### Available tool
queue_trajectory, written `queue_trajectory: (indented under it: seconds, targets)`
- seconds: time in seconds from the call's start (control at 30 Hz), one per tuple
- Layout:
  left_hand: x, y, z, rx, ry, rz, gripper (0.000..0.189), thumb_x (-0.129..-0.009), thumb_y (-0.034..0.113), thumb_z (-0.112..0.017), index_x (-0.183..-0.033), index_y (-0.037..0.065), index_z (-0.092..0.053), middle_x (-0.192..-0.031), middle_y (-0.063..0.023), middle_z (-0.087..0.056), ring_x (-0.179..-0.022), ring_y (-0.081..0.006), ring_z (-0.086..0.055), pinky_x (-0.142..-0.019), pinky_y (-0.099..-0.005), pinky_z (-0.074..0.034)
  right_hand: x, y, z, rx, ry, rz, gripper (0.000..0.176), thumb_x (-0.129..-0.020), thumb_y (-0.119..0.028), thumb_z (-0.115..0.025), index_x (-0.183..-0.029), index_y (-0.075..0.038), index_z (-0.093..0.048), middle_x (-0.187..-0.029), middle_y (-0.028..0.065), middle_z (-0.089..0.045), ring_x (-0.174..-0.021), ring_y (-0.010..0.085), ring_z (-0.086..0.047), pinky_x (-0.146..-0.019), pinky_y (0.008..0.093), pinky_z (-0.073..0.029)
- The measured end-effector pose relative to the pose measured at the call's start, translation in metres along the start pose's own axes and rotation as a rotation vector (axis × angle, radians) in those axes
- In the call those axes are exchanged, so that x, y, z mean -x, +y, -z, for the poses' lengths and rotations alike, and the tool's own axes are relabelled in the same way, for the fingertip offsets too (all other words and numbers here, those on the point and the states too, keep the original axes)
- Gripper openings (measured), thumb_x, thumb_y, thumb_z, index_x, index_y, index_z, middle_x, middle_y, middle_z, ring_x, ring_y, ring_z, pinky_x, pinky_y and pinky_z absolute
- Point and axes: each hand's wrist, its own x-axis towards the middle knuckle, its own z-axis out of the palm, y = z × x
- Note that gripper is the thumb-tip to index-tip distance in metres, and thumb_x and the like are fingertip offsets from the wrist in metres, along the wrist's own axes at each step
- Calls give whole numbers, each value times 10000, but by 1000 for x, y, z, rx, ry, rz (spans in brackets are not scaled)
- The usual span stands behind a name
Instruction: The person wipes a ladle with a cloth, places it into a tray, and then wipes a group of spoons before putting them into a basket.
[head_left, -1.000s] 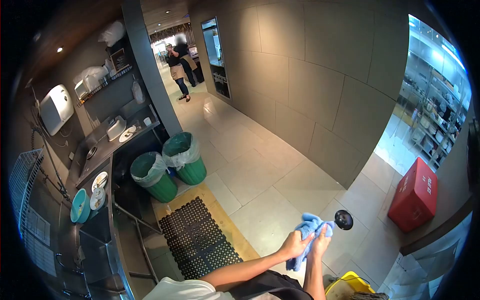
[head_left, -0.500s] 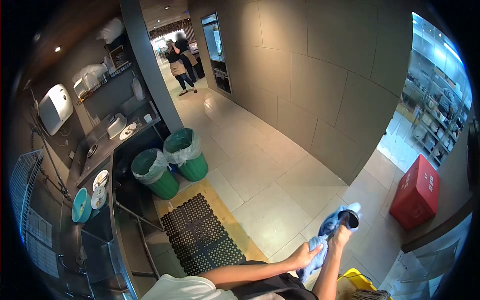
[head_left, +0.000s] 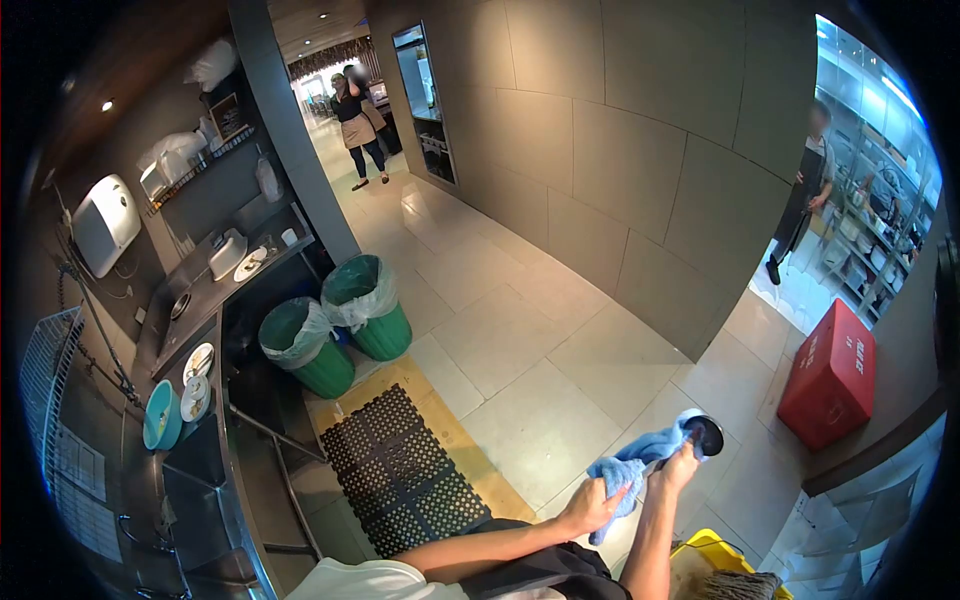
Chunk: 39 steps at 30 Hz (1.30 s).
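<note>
Both hands (head_left: 630, 490) wipe a ladle (head_left: 707, 434) with cloth (head_left: 640, 460).

cloth (head_left: 625, 468) — soft matt fabric | floor tiles (head_left: 500, 340) — glossy | mat (head_left: 395, 480) — perforated rubber

Two bins (head_left: 372, 325) stood by the counter (head_left: 207, 298), a mat (head_left: 395, 475) before them. The cloth (head_left: 640, 452) hung between mat and box (head_left: 828, 375).

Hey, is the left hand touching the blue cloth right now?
Touching. The head view shows the left hand closed around the lower end of the blue cloth, with no gap between them.
</note>
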Motion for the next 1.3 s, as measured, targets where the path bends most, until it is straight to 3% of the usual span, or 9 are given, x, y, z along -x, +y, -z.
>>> queue_trajectory:
  seconds: [0.33,0.5,0.57,0.7,0.97,1.0,1.03,1.17,1.3]
  targets:
    - [-6,12,5,73,179,-56,211,-849,190,-513,-841,-11,-579,-624,-165,-575,-547,-221,-574,-517,-332,-438,66,-14,-19,628,-33,43,356,-871,-314,-504,-983,24,-532,-952,95,-546,-864,173,-513,-790,313,-405]
    - [-7,6,6,113,296,-218,251,-857,219,-506,-810,-17,-578,-589,-160,-560,-512,-222,-557,-498,-336,-428,82,-18,-19,538,-167,-110,330,-866,-306,-519,-987,1,-526,-911,72,-569,-832,153,-525,-752,302,-424]
    - [-1,-3,11,-73,33,114,267,-862,223,-499,-770,-16,-574,-550,-145,-543,-487,-209,-542,-480,-339,-418,77,-12,-15,492,-127,-102,315,-867,-305,-516,-981,-11,-522,-894,70,-570,-836,154,-527,-753,299,-425]
    - [9,-1,14,99,176,-68,294,-861,236,-502,-723,-17,-564,-505,-122,-519,-462,-182,-524,-459,-338,-407,67,-10,-20,166,-113,-201,327,-872,-314,-499,-1000,-14,-515,-909,68,-565,-831,147,-529,-750,295,-428]
    - [16,-53,25,111,173,23,235,-864,205,-479,-878,-15,-563,-740,-167,-603,-680,-253,-581,-649,-357,-449,114,15,-6,825,-290,-285,430,-868,-335,-497,-1133,2,-468,-1039,109,-547,-947,202,-514,-837,312,-392]
    - [20,-69,28,21,-15,278,257,-872,221,-468,-935,-15,-550,-819,-166,-604,-756,-262,-578,-716,-347,-444,115,22,2,815,-270,-233,356,-876,-313,-486,-1063,-11,-489,-1011,111,-559,-922,204,-531,-800,324,-418]
    - [24,-84,24,113,-4,97,289,-876,256,-466,-908,-16,-559,-779,-152,-603,-730,-244,-581,-690,-348,-447,114,30,13,813,-267,-232,356,-876,-313,-486,-1063,-11,-489,-1011,111,-559,-922,204,-531,-800,324,-418]
    - [54,-66,60,9,-234,181,359,-864,337,-478,-780,2,-577,-609,-142,-558,-578,-202,-559,-565,-332,-441,107,33,43,243,61,-191,215,-889,-269,-465,-904,-57,-498,-892,85,-573,-784,185,-562,-707,334,-469]
    - [54,-47,107,226,-440,246,287,-887,259,-464,-887,-3,-581,-718,-41,-594,-687,-126,-557,-651,-292,-440,124,27,126,29,3,-308,295,-906,-280,-413,-1092,-52,-436,-962,107,-552,-902,228,-552,-761,392,-478]
